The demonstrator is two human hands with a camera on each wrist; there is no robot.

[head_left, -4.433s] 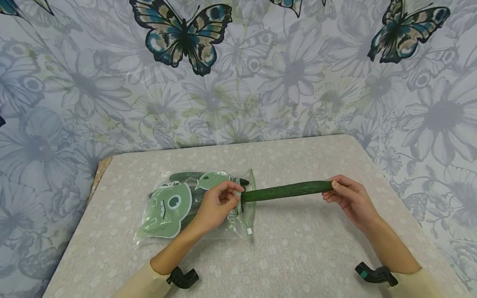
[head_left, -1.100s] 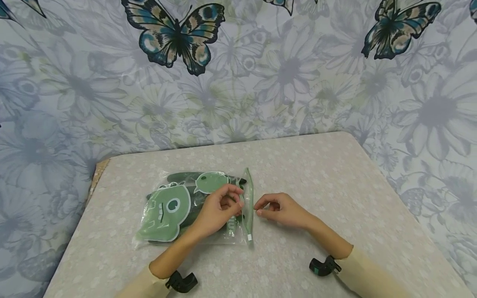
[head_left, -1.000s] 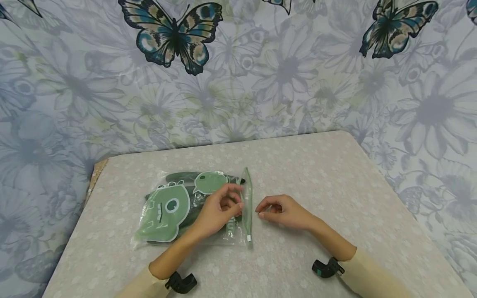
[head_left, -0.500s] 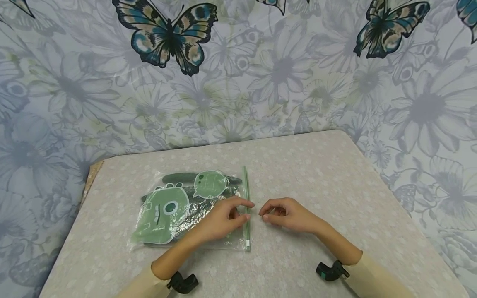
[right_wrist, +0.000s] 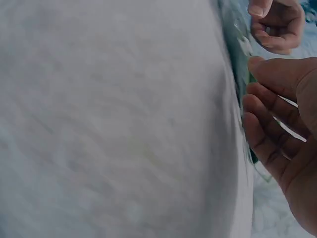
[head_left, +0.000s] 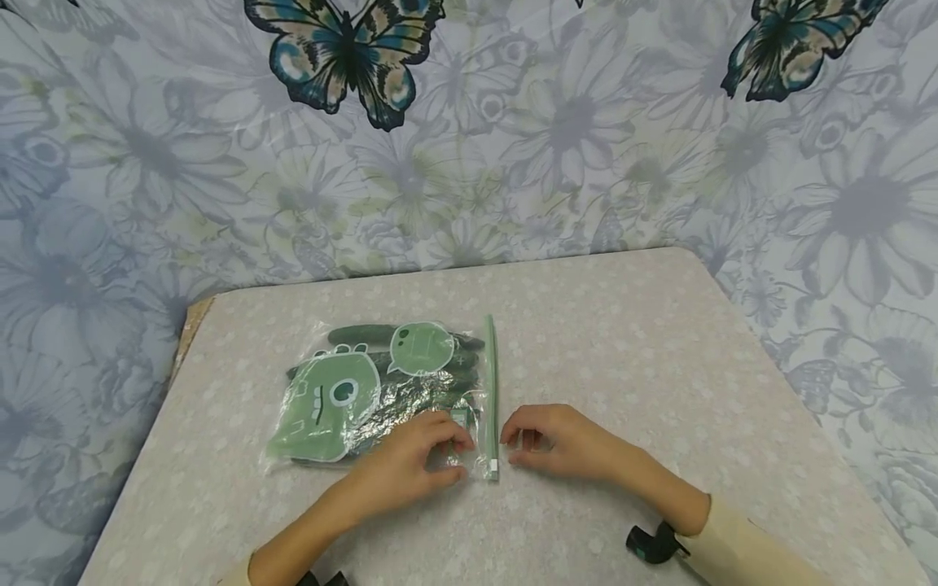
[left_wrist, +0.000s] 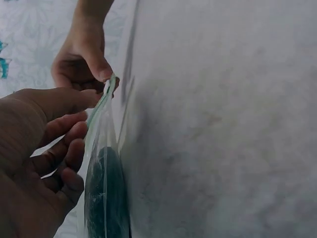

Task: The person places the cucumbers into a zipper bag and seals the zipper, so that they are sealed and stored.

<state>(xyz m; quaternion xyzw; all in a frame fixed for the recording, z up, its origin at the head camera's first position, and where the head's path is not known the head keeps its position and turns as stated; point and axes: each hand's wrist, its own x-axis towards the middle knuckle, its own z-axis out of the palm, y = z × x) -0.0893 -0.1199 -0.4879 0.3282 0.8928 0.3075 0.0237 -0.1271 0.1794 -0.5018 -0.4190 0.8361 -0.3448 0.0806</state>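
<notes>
A clear zip bag with green cartoon prints lies on the table. Several dark green cucumbers show through its plastic. Its green zip strip runs along the right edge, with a white slider at the near end. My left hand hovers at the bag's near right part, thumb and fingers apart. Just right of the strip, my right hand has loosely bent fingers, their tips beside it. In the left wrist view, a cucumber fills the bag below the left fingers. Neither hand visibly grips anything.
A pale floral cloth covers the table. Behind it hangs a backdrop printed with flowers and butterflies. A brown edge shows at the table's far left corner. A black wrist device sits on the right forearm.
The cucumber that my right hand held halfway out of the bag is inside it. The strip looks flatter and straighter. My right hand moved left to it; the left came nearer the front.
</notes>
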